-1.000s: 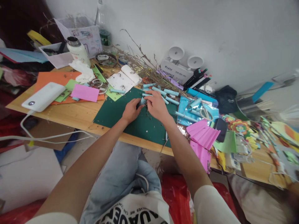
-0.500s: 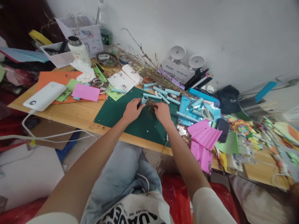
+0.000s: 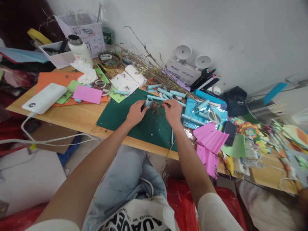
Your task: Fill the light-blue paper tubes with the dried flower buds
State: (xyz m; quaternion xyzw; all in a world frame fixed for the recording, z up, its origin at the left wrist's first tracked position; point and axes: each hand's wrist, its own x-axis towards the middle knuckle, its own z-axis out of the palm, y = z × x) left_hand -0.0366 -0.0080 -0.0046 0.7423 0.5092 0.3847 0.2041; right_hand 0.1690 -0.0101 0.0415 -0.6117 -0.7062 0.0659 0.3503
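My left hand [image 3: 137,113] is closed round a light blue paper tube [image 3: 148,102], its open end facing up and away. Just right of the tube lies a small pile of dry brown plant bits [image 3: 156,107] on the dark green mat [image 3: 149,131]. My right hand [image 3: 172,110] hovers at the pile's right edge, thumb and forefinger pinched together; whatever is between them is too small to make out. Behind both hands, several more blue paper tubes [image 3: 177,93] lie along the mat's far edge.
Dry twigs [image 3: 154,72] lean along the wall behind. Left stand a white power bank [image 3: 44,98], a pink paper [image 3: 87,94] and a white bottle [image 3: 80,51]. To the right are scissors [image 3: 214,115], a blue plastic packet [image 3: 191,110] and pink folded paper [image 3: 211,136].
My right hand has drawn back to the right from the pile, so more of the brown bits show. My left hand keeps its hold on the tube.
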